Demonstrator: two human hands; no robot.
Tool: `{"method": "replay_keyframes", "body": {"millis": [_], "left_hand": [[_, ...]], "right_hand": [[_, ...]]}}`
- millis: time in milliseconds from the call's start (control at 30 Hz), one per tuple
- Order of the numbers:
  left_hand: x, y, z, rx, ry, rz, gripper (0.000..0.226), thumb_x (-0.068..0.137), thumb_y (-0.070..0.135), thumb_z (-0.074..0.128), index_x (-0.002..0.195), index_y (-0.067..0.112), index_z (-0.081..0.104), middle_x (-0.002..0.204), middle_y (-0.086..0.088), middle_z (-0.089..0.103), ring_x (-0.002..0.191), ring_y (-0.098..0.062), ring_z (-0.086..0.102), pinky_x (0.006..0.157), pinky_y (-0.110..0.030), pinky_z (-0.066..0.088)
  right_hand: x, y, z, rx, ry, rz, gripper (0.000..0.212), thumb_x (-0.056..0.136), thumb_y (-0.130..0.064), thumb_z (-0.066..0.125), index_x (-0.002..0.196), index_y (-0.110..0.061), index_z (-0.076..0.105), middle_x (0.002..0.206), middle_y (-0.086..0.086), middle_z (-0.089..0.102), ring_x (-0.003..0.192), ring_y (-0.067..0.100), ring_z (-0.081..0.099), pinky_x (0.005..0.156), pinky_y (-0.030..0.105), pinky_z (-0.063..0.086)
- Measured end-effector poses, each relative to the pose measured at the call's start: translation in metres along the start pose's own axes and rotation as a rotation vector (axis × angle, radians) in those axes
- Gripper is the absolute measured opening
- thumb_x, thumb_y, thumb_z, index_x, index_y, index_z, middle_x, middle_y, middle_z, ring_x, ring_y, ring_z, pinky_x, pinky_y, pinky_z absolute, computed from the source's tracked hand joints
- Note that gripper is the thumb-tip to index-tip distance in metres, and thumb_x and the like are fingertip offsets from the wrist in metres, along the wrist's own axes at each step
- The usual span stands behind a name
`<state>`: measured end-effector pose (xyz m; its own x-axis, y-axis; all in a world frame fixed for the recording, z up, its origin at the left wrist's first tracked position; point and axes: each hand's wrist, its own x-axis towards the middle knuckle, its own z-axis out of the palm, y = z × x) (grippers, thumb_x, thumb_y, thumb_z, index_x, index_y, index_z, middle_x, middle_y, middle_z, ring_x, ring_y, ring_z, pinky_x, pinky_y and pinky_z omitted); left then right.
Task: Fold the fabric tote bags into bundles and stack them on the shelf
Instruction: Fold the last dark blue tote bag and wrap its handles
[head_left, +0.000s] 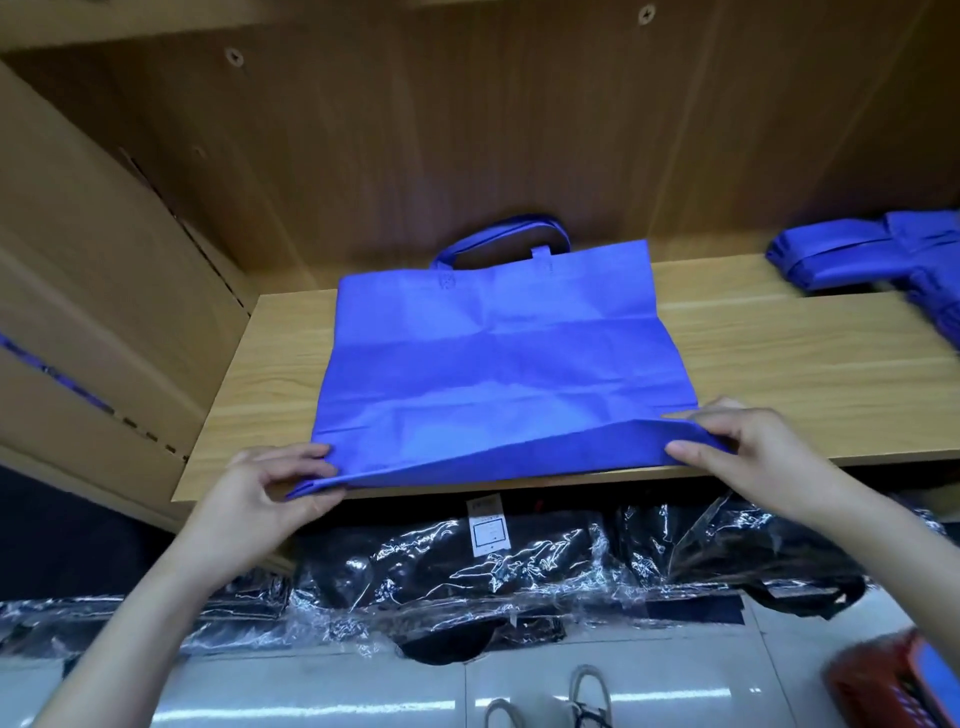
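Both hands, left (260, 486) and right (737, 441), pinch the bag's (493, 353) near corners; the bag runs away from them toward the shelf (779, 364) back.

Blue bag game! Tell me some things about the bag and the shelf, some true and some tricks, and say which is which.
1. The blue bag lies spread out on the wooden shelf. True.
2. The left hand and the right hand pinch its near corners. True.
3. Its handles point toward the person. False: they lie at the far edge, by the back wall.
4. The folded bags sit at the shelf's left end. False: they sit at its right end.
5. Plastic-wrapped packs lie below the shelf. True.
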<state>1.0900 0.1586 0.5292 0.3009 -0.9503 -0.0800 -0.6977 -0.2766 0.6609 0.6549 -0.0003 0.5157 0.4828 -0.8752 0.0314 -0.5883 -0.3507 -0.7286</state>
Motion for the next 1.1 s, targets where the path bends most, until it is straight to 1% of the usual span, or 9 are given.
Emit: {"method": "replay_keyframes", "body": {"millis": [100,200,333,500,633,767,900,1000,1100], "left_hand": [[-0.001,-0.002,0.009,0.028,0.128,-0.033,0.012,0.077,0.040,0.068,0.077,0.031,0.076,0.105,0.018,0.065,0.111,-0.015,0.045,0.096,-0.027,0.033],[0.009,0.003,0.018,-0.078,0.213,-0.116,0.023,0.085,0.031,0.070,0.067,0.017,0.074,0.085,0.002,0.068,0.092,-0.024,0.059,0.082,-0.031,0.043],[0.015,0.009,0.023,0.077,0.235,-0.177,0.038,0.085,0.045,0.068,0.062,0.016,0.063,0.053,0.000,0.053,0.059,-0.027,0.054,0.058,-0.036,0.044],[0.020,0.018,0.022,0.275,0.243,-0.144,0.045,0.086,0.048,0.066,0.057,0.015,0.053,0.047,-0.002,0.046,0.053,-0.028,0.048,0.052,-0.036,0.039],[0.021,0.013,0.026,0.299,0.309,-0.090,0.020,0.082,0.036,0.072,0.081,0.031,0.053,0.066,0.006,0.055,0.066,-0.022,0.054,0.062,-0.035,0.043],[0.019,0.008,0.031,0.404,0.285,0.236,0.031,0.086,0.020,0.057,0.113,0.034,0.065,0.081,0.008,0.053,0.082,-0.022,0.049,0.071,-0.041,0.047],[0.022,0.001,0.030,0.567,0.055,0.416,0.052,0.082,0.013,0.035,0.123,0.020,0.066,0.136,-0.002,0.053,0.125,-0.030,0.047,0.096,-0.045,0.047],[0.017,-0.009,0.021,0.451,-0.125,0.424,0.053,0.091,0.032,0.030,0.140,0.027,0.049,0.150,0.017,0.036,0.141,-0.007,0.032,0.116,-0.022,0.022],[0.011,-0.016,0.012,0.457,-0.212,0.448,0.065,0.088,0.059,0.043,0.147,0.033,0.035,0.153,0.024,0.026,0.143,0.006,0.017,0.116,-0.013,0.009]], "right_hand": [[0.003,-0.003,0.000,0.007,0.040,0.036,0.029,0.077,-0.062,0.066,0.068,-0.034,0.065,0.068,-0.006,0.057,0.070,0.005,0.054,0.065,0.013,0.038],[0.010,-0.006,0.007,-0.023,0.135,0.146,0.038,0.084,-0.033,0.073,0.056,-0.016,0.054,0.050,-0.003,0.041,0.051,0.014,0.038,0.053,0.030,0.031],[0.017,-0.015,0.017,-0.233,0.247,0.197,0.026,0.084,-0.030,0.072,0.070,-0.011,0.061,0.060,0.007,0.056,0.065,0.032,0.053,0.058,0.038,0.035],[0.022,-0.024,0.023,-0.528,0.229,0.159,0.022,0.093,-0.032,0.058,0.102,-0.011,0.057,0.093,0.011,0.061,0.090,0.036,0.060,0.068,0.034,0.026],[0.021,-0.025,0.023,-0.462,0.207,0.176,0.022,0.091,-0.026,0.061,0.094,-0.019,0.040,0.083,-0.003,0.048,0.080,0.033,0.055,0.069,0.036,0.029],[0.019,-0.017,0.027,-0.443,0.212,0.059,0.035,0.087,-0.019,0.065,0.118,-0.025,0.049,0.106,0.000,0.053,0.089,0.031,0.061,0.080,0.042,0.039],[0.020,-0.011,0.030,-0.681,0.167,-0.178,0.048,0.077,-0.004,0.067,0.118,-0.029,0.065,0.126,0.000,0.058,0.102,0.024,0.055,0.075,0.039,0.031],[0.016,-0.005,0.025,-0.810,0.033,-0.311,0.048,0.079,-0.012,0.043,0.120,-0.026,0.065,0.134,-0.005,0.059,0.125,0.017,0.050,0.092,0.043,0.028],[0.007,0.003,0.014,-0.772,-0.169,-0.284,0.051,0.098,-0.044,0.026,0.140,-0.025,0.048,0.148,-0.012,0.043,0.137,0.012,0.041,0.107,0.042,0.024]]}}
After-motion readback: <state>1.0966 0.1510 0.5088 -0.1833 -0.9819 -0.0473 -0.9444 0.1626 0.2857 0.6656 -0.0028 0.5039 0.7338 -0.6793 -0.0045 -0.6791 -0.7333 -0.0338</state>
